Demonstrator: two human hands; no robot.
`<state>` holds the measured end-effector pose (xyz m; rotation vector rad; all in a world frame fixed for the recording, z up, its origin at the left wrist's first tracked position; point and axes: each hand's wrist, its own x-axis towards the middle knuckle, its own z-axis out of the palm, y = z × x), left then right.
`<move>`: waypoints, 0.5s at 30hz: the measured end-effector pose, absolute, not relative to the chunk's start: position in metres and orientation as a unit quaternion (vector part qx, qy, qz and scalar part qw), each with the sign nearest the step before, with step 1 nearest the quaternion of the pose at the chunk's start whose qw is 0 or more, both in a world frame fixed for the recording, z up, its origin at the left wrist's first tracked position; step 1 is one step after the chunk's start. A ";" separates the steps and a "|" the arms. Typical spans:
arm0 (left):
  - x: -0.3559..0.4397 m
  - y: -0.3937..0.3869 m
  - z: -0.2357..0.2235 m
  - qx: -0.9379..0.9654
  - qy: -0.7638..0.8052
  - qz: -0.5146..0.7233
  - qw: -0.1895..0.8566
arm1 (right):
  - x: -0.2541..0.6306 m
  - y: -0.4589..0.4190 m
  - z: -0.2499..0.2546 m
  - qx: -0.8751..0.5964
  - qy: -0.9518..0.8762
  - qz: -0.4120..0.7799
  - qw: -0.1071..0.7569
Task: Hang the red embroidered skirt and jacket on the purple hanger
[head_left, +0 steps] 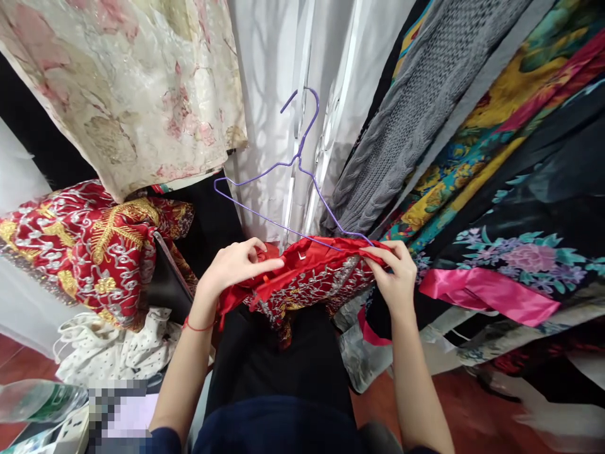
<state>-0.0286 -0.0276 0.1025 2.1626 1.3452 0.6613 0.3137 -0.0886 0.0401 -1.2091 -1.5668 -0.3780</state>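
Observation:
A red garment with silver and gold embroidery stretches between my two hands above my lap. My left hand pinches the garment's plain red edge, thumb on top. At the other end, my right hand grips the same edge beside the corner of a purple wire hanger. The hanger's right corner and part of its lower bar go into the red cloth near my right hand. Its left corner stays bare, above my left hand, and its hook points up against the white curtain.
On the left hangs a cream floral cloth, above another red embroidered garment and a white dotted cloth. A plastic bottle lies at lower left. A grey knit and a black floral garment hang on the right.

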 end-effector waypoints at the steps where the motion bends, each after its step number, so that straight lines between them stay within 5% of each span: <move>1: -0.022 -0.031 0.104 0.824 0.474 0.207 0.232 | 0.310 -0.094 0.039 -0.502 -0.657 -0.153 0.542; 7: 0.009 -0.039 0.074 0.890 0.405 0.042 0.208 | 0.295 -0.123 0.032 -0.499 -0.655 -0.131 0.553; 15: 0.046 -0.095 0.066 0.882 0.384 0.079 0.263 | 0.264 -0.156 0.011 -0.510 -0.635 -0.145 0.561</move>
